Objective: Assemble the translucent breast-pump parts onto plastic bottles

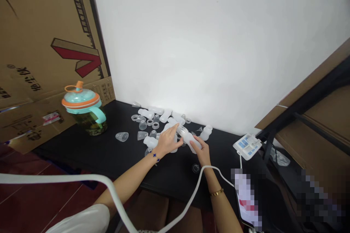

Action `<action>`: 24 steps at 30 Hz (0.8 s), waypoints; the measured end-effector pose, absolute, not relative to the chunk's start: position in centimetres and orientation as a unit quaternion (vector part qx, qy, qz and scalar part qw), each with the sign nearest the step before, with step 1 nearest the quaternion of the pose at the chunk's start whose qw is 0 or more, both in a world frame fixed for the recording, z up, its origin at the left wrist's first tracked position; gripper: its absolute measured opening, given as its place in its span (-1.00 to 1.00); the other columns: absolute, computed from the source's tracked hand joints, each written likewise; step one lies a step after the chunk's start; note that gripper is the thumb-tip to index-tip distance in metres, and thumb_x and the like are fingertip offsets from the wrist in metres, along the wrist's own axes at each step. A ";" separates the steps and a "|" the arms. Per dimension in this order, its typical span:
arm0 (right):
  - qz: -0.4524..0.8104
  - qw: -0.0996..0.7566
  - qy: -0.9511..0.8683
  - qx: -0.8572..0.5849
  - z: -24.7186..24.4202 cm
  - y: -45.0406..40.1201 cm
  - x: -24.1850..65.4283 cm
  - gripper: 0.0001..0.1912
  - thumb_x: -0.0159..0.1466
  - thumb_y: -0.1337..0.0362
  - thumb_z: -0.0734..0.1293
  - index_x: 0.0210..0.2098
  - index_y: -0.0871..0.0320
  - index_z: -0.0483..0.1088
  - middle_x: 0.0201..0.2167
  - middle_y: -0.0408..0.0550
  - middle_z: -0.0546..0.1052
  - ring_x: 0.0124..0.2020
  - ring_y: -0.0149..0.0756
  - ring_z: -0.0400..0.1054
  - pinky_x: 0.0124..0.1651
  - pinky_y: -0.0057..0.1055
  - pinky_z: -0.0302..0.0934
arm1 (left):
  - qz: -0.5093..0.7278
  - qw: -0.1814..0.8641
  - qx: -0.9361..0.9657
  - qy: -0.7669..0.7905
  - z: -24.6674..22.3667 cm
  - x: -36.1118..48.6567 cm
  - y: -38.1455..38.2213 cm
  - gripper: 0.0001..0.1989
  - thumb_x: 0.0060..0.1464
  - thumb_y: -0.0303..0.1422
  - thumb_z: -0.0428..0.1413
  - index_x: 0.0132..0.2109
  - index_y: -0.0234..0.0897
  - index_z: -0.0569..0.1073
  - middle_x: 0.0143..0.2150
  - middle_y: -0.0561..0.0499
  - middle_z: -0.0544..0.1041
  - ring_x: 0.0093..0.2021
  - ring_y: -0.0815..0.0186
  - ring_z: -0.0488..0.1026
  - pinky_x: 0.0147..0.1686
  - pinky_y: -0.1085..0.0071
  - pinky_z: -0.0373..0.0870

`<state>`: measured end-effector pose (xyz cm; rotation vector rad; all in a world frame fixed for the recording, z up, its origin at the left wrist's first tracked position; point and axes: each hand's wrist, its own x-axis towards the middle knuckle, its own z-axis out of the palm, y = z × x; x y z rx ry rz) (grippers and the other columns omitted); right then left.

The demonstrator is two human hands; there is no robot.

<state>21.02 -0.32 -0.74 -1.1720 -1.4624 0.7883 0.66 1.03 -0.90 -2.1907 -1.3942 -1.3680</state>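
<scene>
A white bottle (190,141) with a clear cap (181,130) at its upper left end lies tilted between my hands. My right hand (201,150) is wrapped round the bottle's lower part. At the cap end is my left hand (167,141), its fingers stretched out and its thumb apart, beside the clear cap. Whether its fingertips touch the cap is hard to tell. Behind and left of my hands lie several white bottles (146,113), clear caps (142,135) and clear rings (150,122). Another white bottle (206,132) lies to the right.
A teal and orange jug (84,107) stands on the black table (109,156) at left, by a large cardboard box (41,43). At right are a white power strip (247,146) and a phone (247,200). A white cable (105,182) crosses in front of my forearms.
</scene>
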 end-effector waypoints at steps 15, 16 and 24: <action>0.150 0.542 -0.705 -0.432 -0.5 -0.4 21.1 -0.61 0.24 0.13 0.43 0.03 0.10 0.48 0.00 0.07 0.54 0.03 -0.04 0.44 0.12 -0.08 0.32 | -0.449 0.025 -0.760 -0.470 -0.9 0.5 0.9 -0.27 0.21 -0.16 0.12 0.42 -0.26 0.07 0.26 -0.21 0.43 0.20 0.06 0.45 0.10 0.15 0.50; 0.135 0.540 -0.712 -0.428 -0.5 -0.4 21.1 -0.61 0.25 0.13 0.43 0.04 0.09 0.47 0.01 0.07 0.54 0.04 -0.04 0.43 0.13 -0.08 0.32 | -0.449 0.026 -0.758 -0.472 -0.9 0.5 0.9 -0.29 0.23 -0.17 0.11 0.42 -0.26 0.08 0.25 -0.20 0.45 0.20 0.07 0.45 0.10 0.15 0.50; 0.071 0.508 -0.748 -0.421 -0.7 -0.5 21.0 -0.60 0.28 0.20 0.37 0.12 0.05 0.42 0.06 0.10 0.48 0.11 -0.02 0.38 0.18 -0.02 0.29 | -0.453 0.070 -0.751 -0.475 -0.5 0.5 0.7 -0.40 0.20 -0.25 0.12 0.34 -0.23 0.24 0.14 -0.15 0.54 0.10 0.09 0.52 0.05 0.20 0.53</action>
